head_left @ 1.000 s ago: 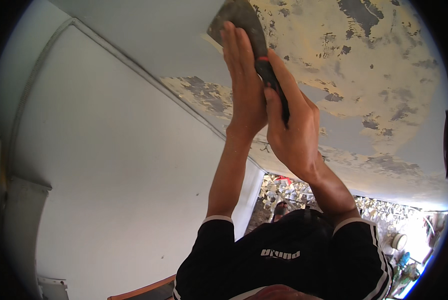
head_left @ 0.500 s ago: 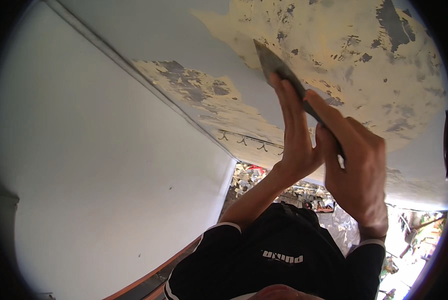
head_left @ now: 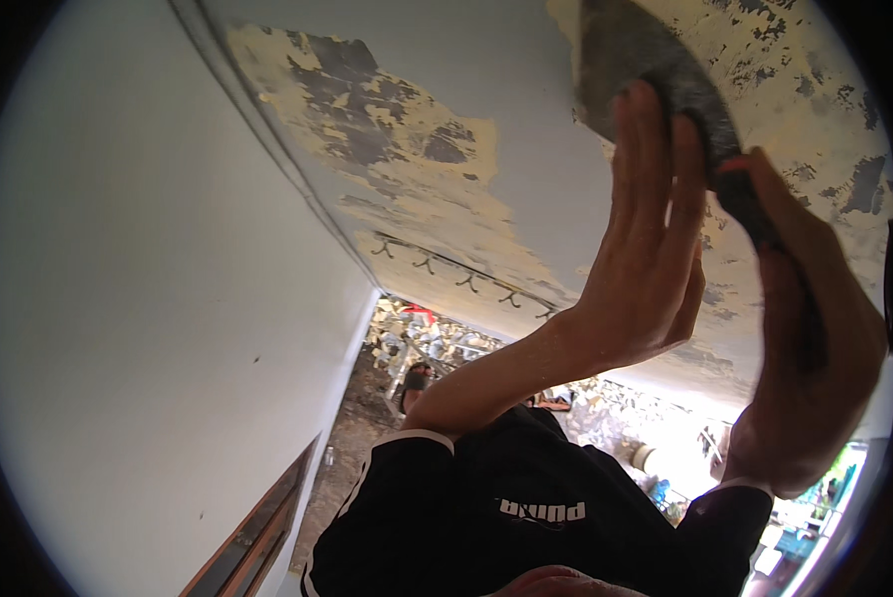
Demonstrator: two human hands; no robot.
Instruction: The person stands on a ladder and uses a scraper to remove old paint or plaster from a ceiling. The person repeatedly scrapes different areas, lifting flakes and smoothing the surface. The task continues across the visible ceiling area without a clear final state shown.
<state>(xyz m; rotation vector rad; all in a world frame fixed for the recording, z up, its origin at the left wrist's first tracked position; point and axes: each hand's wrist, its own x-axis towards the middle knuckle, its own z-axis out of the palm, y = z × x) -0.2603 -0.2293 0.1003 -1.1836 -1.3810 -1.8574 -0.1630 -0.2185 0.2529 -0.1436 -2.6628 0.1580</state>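
Observation:
My right hand [head_left: 835, 308] is wrapped round the dark handle of a scraper [head_left: 646, 60]. Its broad grey metal blade lies against a grey wall [head_left: 536, 80] with patchy cream areas. My left hand [head_left: 636, 249] has its fingers stretched out, and their tips press on the blade just ahead of the handle. Rough cream patching [head_left: 785, 80] with dark flecks spreads to the right of the blade. Another cream and dark patch [head_left: 367, 99] sits farther left, near the corner. The blade's far end runs out at the top of the picture.
A plain pale wall [head_left: 168, 328] meets the patched wall at a corner on the left. A rail of hooks [head_left: 466, 279] is fixed below the left patch. Cream flakes [head_left: 442, 328] litter the floor. A brown frame [head_left: 257, 527] stands at lower left.
Both hands and the scraper have moved right and upward in the picture. The blade now shows its broad face instead of a narrow side. The whole view has also shifted.

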